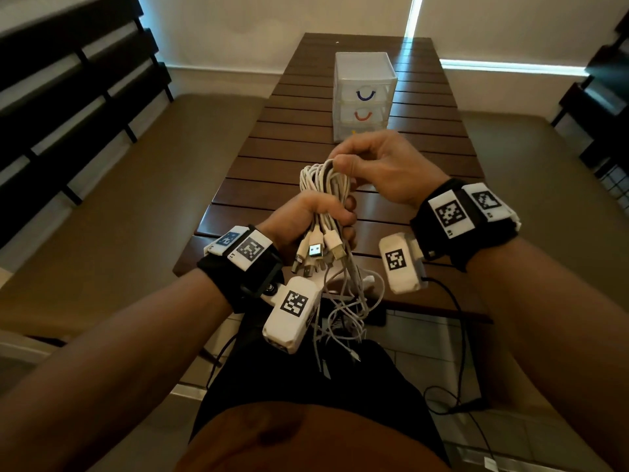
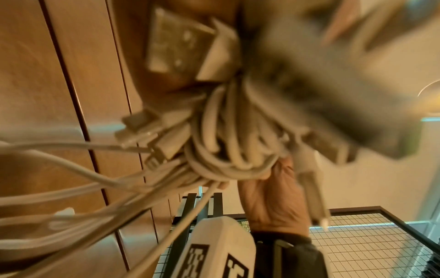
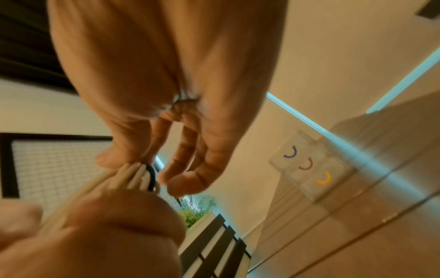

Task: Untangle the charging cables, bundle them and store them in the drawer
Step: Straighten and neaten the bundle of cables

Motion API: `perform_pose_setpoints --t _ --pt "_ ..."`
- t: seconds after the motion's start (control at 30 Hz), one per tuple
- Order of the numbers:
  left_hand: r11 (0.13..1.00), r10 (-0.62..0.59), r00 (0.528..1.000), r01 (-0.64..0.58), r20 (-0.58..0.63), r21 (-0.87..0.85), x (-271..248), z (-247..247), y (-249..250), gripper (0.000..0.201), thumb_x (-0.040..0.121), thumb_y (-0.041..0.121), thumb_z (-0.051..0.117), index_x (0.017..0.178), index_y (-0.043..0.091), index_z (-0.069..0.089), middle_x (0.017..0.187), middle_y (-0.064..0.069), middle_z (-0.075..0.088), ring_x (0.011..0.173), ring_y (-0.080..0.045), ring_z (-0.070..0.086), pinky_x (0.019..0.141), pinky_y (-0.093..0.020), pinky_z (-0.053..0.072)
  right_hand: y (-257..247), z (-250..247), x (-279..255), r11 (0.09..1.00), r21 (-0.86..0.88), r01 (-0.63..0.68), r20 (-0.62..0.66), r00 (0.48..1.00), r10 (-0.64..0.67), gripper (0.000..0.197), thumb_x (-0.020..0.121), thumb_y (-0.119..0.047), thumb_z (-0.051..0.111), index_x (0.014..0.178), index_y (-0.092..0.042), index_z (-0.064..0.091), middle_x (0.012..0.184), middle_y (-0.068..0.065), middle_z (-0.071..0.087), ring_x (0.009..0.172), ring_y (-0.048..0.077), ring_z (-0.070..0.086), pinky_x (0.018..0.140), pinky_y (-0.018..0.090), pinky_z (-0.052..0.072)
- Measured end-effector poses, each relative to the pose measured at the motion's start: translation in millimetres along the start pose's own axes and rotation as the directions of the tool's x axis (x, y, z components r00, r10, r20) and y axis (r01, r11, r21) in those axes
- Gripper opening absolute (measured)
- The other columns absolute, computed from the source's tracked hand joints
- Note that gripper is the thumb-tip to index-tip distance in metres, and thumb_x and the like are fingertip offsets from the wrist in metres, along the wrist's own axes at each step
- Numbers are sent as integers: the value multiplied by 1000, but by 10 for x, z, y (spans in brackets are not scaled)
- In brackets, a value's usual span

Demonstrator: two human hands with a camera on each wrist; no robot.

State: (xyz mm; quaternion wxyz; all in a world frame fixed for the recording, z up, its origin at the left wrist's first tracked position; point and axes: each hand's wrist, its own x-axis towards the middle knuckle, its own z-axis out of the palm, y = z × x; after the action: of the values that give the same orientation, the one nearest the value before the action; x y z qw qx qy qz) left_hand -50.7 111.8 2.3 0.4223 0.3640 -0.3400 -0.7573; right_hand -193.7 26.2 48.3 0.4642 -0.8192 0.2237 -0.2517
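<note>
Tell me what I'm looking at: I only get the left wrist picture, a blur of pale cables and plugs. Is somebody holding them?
Observer: Yes. The head view shows the left hand gripping the cables round the middle of the bundle, plugs pointing back at the person.
Operator: Where are they meant to go?
Observer: A small clear drawer unit stands further along the table; its three drawers look shut.
Operator: Anything tying the bundle?
Observer: In the right wrist view a thin black loop sits among the cables where the right hand pinches them; whether it is a band I cannot tell.
</note>
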Motion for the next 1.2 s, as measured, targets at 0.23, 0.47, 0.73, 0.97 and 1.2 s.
perform_pose_setpoints --t 0.23,0.47,0.73,0.97,1.2 --pt "993 5 997 -15 -78 -121 30 -55 -1 17 69 14 64 81 11 53 61 -1 51 55 -15 54 69 -29 36 135 337 -27 983 182 -14 -290 955 67 23 97 -20 55 120 -16 56 83 18 62 71 26 63 67 35 54" --pt "920 138 949 -229 -284 -318 -93 -150 215 25 87 15 51 63 8 55 62 -2 58 67 -17 63 83 -33 51 341 606 -278 848 401 -347 277 928 249 34 92 -31 59 122 -17 51 92 -1 68 82 13 66 74 31 55" --pt "901 183 831 -355 -526 -247 -167 -294 337 36 95 18 50 59 10 50 49 -1 55 49 -13 59 71 -27 50 289 835 -371 918 -37 -395 156 905 395 11 96 -24 57 94 -14 53 68 5 51 49 12 52 49 33 53" --pt "970 188 702 -244 -687 15 -270 -690 378 25 87 13 59 65 10 49 52 -1 49 43 -12 54 44 -23 48 140 557 -400 911 -408 -58 3 998 65 34 91 -30 63 125 -29 60 113 -7 68 99 7 62 91 30 50" --pt "959 68 857 85 -510 271 -337 -617 344 17 80 20 72 83 8 60 67 -5 60 56 -18 62 57 -31 54 -146 312 -157 886 -456 86 125 992 -32 18 91 -19 64 106 -17 74 98 -5 73 92 7 65 87 32 51"
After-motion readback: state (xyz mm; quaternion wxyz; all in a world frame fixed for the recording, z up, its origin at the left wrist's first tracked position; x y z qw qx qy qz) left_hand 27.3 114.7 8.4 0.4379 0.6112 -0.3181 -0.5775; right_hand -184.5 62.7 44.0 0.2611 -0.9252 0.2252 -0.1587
